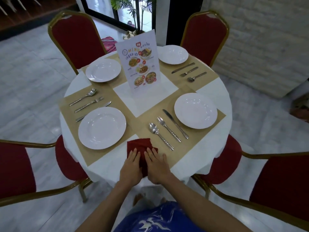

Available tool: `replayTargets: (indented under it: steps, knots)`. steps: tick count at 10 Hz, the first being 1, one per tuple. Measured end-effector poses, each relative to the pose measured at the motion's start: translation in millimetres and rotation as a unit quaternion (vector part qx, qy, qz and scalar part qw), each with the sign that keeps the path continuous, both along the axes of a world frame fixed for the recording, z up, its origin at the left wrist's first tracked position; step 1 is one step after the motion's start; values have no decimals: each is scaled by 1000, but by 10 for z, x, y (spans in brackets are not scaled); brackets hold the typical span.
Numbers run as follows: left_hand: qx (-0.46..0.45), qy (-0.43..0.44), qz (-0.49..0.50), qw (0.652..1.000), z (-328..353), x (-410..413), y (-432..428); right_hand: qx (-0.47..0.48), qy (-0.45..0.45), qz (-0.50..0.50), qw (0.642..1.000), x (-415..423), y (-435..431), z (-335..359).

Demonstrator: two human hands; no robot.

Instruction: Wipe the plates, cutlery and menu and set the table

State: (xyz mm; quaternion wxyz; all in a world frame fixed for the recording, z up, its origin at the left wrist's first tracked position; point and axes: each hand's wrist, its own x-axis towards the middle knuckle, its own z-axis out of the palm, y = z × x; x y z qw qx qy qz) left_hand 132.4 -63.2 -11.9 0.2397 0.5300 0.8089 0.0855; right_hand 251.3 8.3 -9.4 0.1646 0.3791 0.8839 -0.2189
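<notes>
Head view: left hand and right hand press flat, fingers straight, on the red cloth; table looks set, so folding it away likely follows.

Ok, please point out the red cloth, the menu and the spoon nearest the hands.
red cloth (139, 144): head view, its uncovered far part.
menu (139, 63): head view, middle of the printed sheet.
spoon (153, 128): head view, its bowl.

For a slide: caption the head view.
Left hand and right hand rest flat on a red cloth at the edge of a table set with four plates, cutlery and a menu.
</notes>
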Motion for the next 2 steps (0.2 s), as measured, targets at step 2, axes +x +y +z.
replayTargets:
  steps: [2]
  knots:
    - [85, -41, 28, 995, 394, -12, 451, -81, 124, -116, 982, 17, 468, 430]
